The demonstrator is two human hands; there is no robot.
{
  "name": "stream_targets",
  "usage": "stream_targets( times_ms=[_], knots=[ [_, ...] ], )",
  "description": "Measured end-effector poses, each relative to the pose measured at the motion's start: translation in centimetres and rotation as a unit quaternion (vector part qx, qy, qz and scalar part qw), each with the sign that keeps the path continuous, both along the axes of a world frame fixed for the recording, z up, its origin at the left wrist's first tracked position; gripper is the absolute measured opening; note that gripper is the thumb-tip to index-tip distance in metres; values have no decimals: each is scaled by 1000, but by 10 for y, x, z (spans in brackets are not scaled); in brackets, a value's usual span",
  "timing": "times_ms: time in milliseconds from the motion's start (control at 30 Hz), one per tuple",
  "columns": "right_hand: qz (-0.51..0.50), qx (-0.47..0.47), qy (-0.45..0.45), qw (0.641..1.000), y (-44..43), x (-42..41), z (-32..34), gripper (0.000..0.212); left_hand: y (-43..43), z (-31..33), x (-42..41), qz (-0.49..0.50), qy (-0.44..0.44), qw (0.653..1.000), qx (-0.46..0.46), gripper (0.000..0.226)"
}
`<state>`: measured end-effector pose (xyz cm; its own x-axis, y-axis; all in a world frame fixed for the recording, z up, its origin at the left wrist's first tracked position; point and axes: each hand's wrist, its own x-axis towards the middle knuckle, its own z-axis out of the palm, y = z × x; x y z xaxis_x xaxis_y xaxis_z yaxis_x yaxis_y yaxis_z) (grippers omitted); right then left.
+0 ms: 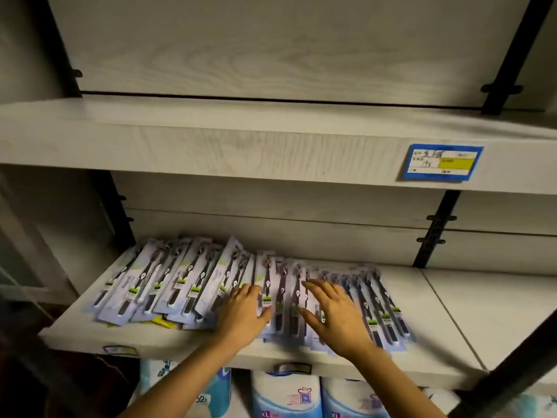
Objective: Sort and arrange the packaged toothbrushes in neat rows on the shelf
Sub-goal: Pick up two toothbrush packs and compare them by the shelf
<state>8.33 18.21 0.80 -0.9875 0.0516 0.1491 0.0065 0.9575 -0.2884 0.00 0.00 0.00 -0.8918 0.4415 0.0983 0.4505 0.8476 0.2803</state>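
Several packaged toothbrushes lie in overlapping rows on the middle shelf (452, 321). The left group (168, 285) fans out slanted, each pack pale blue with a dark brush. The right group (376, 306) lies more upright. My left hand (244, 312) rests flat on the packs at the middle, fingers straight, thumb against one pack. My right hand (334, 315) lies spread and flat on the packs just right of it, fingers pointing up and left. Neither hand grips a pack.
The bare upper shelf (211, 140) overhangs the packs and carries a blue price tag (441, 162). Black uprights (437, 230) stand at both sides. Wrapped paper rolls (286, 393) sit below. A yellow pack edge (164, 321) pokes out under the left group.
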Motion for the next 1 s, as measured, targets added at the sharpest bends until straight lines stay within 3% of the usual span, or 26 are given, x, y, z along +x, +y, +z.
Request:
stream_targets(
  times_ms=[200, 500, 667, 767, 867, 1000],
  knots=[
    [-19, -48, -26, 998, 3, -7, -10, 53, 24, -9, -25, 75, -64, 993, -71, 82],
    [-23, -80, -56, 995, 5, -13, -12, 49, 29, -35, -36, 110, -82, 990, -44, 68],
    [-41, -146, -57, 987, -4, -18, -17, 48, 22, -34, -30, 86, -64, 992, 62, 60],
    [-70, -318, -56, 944, -14, -19, -11, 38, 20, -23, -12, 30, -65, 982, 172, 58],
    [-47, -506, -62, 859, -24, -18, -2, 35, 25, -12, 13, -39, -54, 965, 255, 55],
    [-42, -582, -44, 811, -26, -8, 4, 21, 32, -8, 43, -68, -132, 946, 287, 65]
  ],
)
